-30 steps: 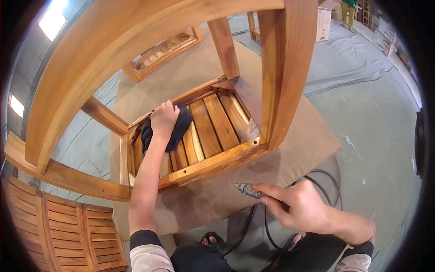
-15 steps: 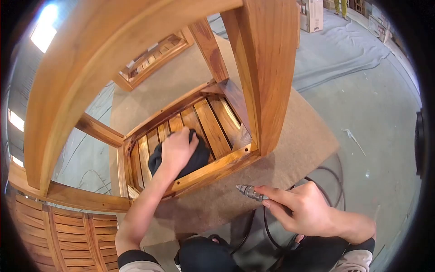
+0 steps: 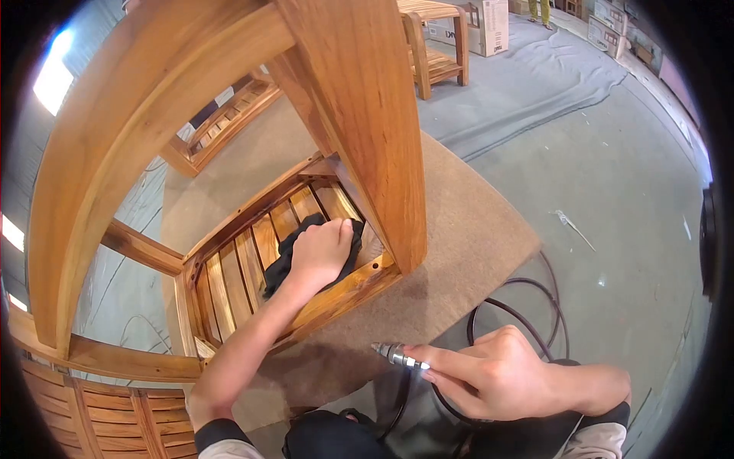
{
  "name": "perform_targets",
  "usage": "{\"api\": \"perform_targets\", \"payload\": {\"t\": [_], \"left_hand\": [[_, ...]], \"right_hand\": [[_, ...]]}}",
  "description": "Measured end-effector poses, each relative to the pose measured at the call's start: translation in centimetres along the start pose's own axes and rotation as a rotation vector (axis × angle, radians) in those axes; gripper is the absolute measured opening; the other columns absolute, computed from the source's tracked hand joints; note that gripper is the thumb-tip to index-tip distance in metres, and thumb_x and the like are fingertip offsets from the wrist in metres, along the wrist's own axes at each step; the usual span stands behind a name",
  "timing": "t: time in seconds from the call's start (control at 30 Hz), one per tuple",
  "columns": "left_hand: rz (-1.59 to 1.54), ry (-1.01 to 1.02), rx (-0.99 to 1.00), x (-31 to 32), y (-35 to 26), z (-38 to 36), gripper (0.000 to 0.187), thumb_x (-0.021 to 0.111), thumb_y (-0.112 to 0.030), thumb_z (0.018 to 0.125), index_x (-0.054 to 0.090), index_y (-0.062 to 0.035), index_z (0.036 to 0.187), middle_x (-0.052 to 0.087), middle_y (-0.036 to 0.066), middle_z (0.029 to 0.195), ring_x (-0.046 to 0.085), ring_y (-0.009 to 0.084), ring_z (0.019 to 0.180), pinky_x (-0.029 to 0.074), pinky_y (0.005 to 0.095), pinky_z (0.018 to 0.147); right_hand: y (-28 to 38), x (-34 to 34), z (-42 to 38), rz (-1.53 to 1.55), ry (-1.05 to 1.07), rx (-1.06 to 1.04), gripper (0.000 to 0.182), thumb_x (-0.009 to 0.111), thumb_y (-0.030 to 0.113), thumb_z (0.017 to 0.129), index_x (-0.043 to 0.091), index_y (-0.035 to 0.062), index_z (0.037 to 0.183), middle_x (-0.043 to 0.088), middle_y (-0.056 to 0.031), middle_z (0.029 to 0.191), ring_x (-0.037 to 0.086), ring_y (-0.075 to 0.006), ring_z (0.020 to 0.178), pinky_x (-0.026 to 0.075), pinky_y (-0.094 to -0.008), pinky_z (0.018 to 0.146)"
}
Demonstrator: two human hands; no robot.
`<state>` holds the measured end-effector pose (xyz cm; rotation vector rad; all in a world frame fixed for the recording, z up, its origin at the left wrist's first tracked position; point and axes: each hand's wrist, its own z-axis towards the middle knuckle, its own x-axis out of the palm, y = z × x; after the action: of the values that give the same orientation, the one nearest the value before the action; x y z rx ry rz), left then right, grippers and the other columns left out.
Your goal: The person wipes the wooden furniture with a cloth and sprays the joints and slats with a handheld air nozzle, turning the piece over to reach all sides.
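A wooden chair [image 3: 375, 130] with a slatted seat [image 3: 238, 264] lies tipped over, its legs and curved rails rising close to the camera. My left hand [image 3: 321, 251] is closed on a bunched black cloth [image 3: 283, 268] and presses it against the slats inside the seat frame, near the corner by the thick leg. Part of the cloth is hidden under the hand. Lower right, my right hand [image 3: 497, 375] grips a metal air hose nozzle [image 3: 396, 355] between thumb and fingers. Its tapered tip points left, apart from the chair's frame.
Brown board [image 3: 474, 222] lies beneath the chair. A dark hose [image 3: 527, 283] loops on the floor at right. Another slatted wooden piece [image 3: 229, 118] lies behind, and more slatted furniture [image 3: 107, 417] stands lower left. Farther back are a small wooden table [image 3: 436, 57], cartons [image 3: 493, 30] and a person's legs [image 3: 539, 11].
My left hand has slid the cloth along the slats toward the seat's right corner. The view has shifted, bringing the small table into sight. My right hand still holds the nozzle.
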<state>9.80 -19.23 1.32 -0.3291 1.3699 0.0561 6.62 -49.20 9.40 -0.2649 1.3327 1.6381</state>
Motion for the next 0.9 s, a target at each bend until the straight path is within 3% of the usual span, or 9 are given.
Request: {"api": "perform_targets", "payload": {"t": [0.07, 0.13, 0.2, 0.3, 0.4, 0.5, 0.6, 0.8, 0.9], "left_hand": [[0.017, 0.000, 0.073, -0.4, -0.3, 0.8, 0.042, 0.046, -0.034, 0.097, 0.064, -0.0034, 0.075, 0.065, 0.022, 0.071, 0.064, 0.0412, 0.071, 0.052, 0.0491, 0.066], [-0.045, -0.132, 0.341, 0.1, 1.1, 1.9, 0.033, 0.054, -0.029, 0.093, 0.062, -0.0049, 0.072, 0.064, 0.017, 0.070, 0.063, 0.0381, 0.067, 0.051, 0.0462, 0.060], [-0.073, -0.204, 0.402, 0.4, 1.6, 2.6, 0.031, 0.054, -0.026, 0.093, 0.061, -0.0044, 0.072, 0.064, 0.017, 0.071, 0.062, 0.0387, 0.066, 0.051, 0.0467, 0.059], [-0.072, -0.251, 0.335, 0.1, 2.2, 4.6, 0.030, 0.053, -0.024, 0.093, 0.060, -0.0033, 0.073, 0.064, 0.018, 0.072, 0.062, 0.0391, 0.067, 0.050, 0.0471, 0.059], [0.120, -0.386, 0.114, 1.8, 4.5, 8.9, 0.031, 0.052, -0.026, 0.092, 0.063, -0.0040, 0.075, 0.065, 0.017, 0.073, 0.064, 0.0363, 0.068, 0.052, 0.0470, 0.063], [0.167, -0.354, 0.066, 1.9, 4.5, 9.9, 0.031, 0.051, -0.028, 0.092, 0.066, -0.0047, 0.077, 0.066, 0.017, 0.074, 0.066, 0.0338, 0.071, 0.053, 0.0461, 0.065], [0.217, -0.471, 0.080, 2.4, 4.4, 9.0, 0.029, 0.053, -0.027, 0.092, 0.066, -0.0051, 0.078, 0.066, 0.015, 0.077, 0.065, 0.0330, 0.074, 0.053, 0.0444, 0.066], [-0.100, -0.272, 0.257, 0.1, 5.0, 2.3, 0.026, 0.056, -0.029, 0.092, 0.068, -0.0070, 0.096, 0.058, 0.009, 0.102, 0.055, 0.0300, 0.099, 0.049, 0.0402, 0.082], [-0.039, -0.034, 0.294, -2.3, 4.2, -1.4, 0.034, 0.064, -0.034, 0.086, 0.067, -0.0074, 0.107, 0.056, 0.007, 0.110, 0.051, 0.0279, 0.105, 0.047, 0.0379, 0.088]], "right_hand": [[-0.6, 0.3, 0.3, 0.001, -0.032, -0.004, 0.033, 0.068, 0.006, 0.081, 0.067, 0.0034, 0.114, 0.049, -0.0026, 0.046, 0.050, -0.0206, 0.037, 0.040, -0.0310, 0.038], [-0.7, 0.6, 0.3, 0.003, -0.015, 0.021, 0.032, 0.067, 0.009, 0.081, 0.066, 0.0036, 0.114, 0.050, -0.0027, 0.047, 0.051, -0.0209, 0.037, 0.040, -0.0321, 0.037], [-1.0, 0.5, 0.7, -0.031, 0.035, 0.039, 0.031, 0.066, 0.013, 0.083, 0.065, 0.0045, 0.113, 0.052, -0.0032, 0.048, 0.053, -0.0215, 0.038, 0.041, -0.0339, 0.035], [-1.0, 1.1, 0.8, -0.020, 0.031, 0.034, 0.030, 0.066, 0.013, 0.084, 0.065, 0.0053, 0.112, 0.052, -0.0037, 0.047, 0.052, -0.0224, 0.038, 0.041, -0.0346, 0.035], [-0.5, 1.3, 1.0, -0.032, 0.057, 0.045, 0.029, 0.065, 0.013, 0.085, 0.065, 0.0059, 0.113, 0.053, -0.0041, 0.048, 0.052, -0.0230, 0.038, 0.041, -0.0350, 0.035], [0.0, 1.2, 0.8, -0.052, 0.021, 0.036, 0.028, 0.065, 0.013, 0.086, 0.065, 0.0057, 0.113, 0.054, -0.0053, 0.048, 0.053, -0.0241, 0.039, 0.042, -0.0353, 0.037], [0.8, 0.9, 0.7, -0.041, -0.012, 0.077, 0.026, 0.064, 0.013, 0.087, 0.065, 0.0052, 0.112, 0.056, -0.0065, 0.050, 0.055, -0.0251, 0.041, 0.043, -0.0355, 0.038], [1.3, 1.2, 0.9, -0.065, -0.061, 0.063, 0.028, 0.067, 0.005, 0.082, 0.068, 0.0049, 0.110, 0.056, -0.0071, 0.053, 0.054, -0.0218, 0.041, 0.043, -0.0325, 0.041], [1.9, 1.6, 1.2, -0.059, -0.060, 0.015, 0.028, 0.067, 0.005, 0.083, 0.068, 0.0050, 0.111, 0.057, -0.0073, 0.053, 0.055, -0.0223, 0.041, 0.043, -0.0330, 0.040]]}}
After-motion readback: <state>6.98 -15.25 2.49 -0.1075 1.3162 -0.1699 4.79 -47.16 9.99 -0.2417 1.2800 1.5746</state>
